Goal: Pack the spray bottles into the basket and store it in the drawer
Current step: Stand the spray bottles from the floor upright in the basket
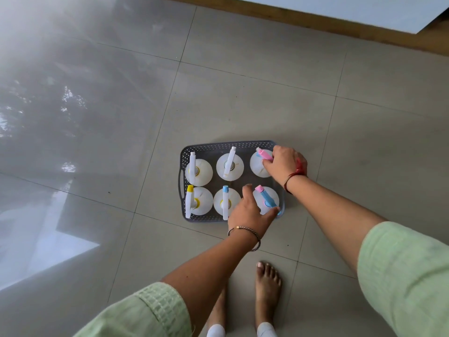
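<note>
**Six bottles in the basket**

Sitting upright in two rows of three inside the grey basket point(187, 152) on the tiled floor point(243, 98). Left hand point(250, 210) curling fingers around the pink-nozzled near-right bottle point(266, 198); right hand point(284, 161) gripping the far-right bottle point(258, 164).

Our right hand point(284, 164) covers part of the far-right white spray bottle point(258, 166) in the grey perforated plastic basket point(228, 145), so we cannot tell its grip. Our left hand point(250, 212) hides the basket's near rim.
</note>
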Motion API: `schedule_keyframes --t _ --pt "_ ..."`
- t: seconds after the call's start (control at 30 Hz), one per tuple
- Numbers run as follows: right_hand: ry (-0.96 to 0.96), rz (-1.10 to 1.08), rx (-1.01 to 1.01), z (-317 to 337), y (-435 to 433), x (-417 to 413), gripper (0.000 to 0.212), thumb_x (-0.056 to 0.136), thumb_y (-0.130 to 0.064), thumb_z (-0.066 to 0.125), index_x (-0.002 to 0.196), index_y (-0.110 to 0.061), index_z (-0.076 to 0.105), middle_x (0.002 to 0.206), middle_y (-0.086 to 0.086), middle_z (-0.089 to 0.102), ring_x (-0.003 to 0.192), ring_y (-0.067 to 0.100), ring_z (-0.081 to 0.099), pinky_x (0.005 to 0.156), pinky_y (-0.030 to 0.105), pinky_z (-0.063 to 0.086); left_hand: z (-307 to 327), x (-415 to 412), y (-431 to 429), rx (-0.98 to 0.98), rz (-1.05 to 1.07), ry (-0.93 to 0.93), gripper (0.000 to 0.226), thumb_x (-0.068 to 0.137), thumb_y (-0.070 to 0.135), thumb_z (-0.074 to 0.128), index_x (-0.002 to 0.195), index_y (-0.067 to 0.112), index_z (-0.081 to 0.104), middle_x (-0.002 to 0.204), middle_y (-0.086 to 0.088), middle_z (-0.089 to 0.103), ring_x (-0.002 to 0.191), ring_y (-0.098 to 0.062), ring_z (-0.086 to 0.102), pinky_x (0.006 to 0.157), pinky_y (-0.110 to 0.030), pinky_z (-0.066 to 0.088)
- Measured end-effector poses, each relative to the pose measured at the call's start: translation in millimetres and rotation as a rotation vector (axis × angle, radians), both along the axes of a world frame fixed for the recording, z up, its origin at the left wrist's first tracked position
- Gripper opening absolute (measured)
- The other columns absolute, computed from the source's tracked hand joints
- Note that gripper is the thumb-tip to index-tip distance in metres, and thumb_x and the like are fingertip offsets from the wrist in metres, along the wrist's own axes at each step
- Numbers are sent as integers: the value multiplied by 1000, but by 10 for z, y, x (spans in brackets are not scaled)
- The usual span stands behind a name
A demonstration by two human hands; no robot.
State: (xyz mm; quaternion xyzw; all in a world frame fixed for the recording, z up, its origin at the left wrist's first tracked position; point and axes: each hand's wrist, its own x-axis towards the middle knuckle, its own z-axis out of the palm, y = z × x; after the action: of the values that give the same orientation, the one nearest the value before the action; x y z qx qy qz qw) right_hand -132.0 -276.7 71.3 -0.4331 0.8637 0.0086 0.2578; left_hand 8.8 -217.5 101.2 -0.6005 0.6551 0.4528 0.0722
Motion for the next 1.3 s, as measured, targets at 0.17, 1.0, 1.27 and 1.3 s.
schedule_keyframes --t 0.17,1.0,1.27,1.3 --pt "-73 -90 20 -12 -106 12 29 81 -31 58 90 -5 69 92 18 70 88 35 66 66 30 46 -57 -102 125 132 4 -108 89 78 47 62 144 17 9 114 -11 64 102 -32 63 73 -35 46" --pt "-140 -49 287 295 580 139 76 57 -92 37 57 -16 46 66 3 53 68 25 54 55 25 36 59 648 167 7 83 -210 38 82 59 51 82 22 42 77 3 58 84 -27 63 67 -33 49" --pt "59 248 304 24 742 370 25 88 -33 50 97 -14 65 101 7 69 95 27 65 65 24 36 -198 578 -178 180 -46 -496 66 81 65 45 118 10 42 112 -12 63 103 -32 61 80 -37 48" --pt "58 233 304 -1 739 378 25 89 -29 48 100 -14 65 102 7 69 96 27 65 66 24 36 -220 538 -220 137 -75 -505 65 82 65 43 116 10 46 108 -12 64 100 -31 62 76 -35 47"
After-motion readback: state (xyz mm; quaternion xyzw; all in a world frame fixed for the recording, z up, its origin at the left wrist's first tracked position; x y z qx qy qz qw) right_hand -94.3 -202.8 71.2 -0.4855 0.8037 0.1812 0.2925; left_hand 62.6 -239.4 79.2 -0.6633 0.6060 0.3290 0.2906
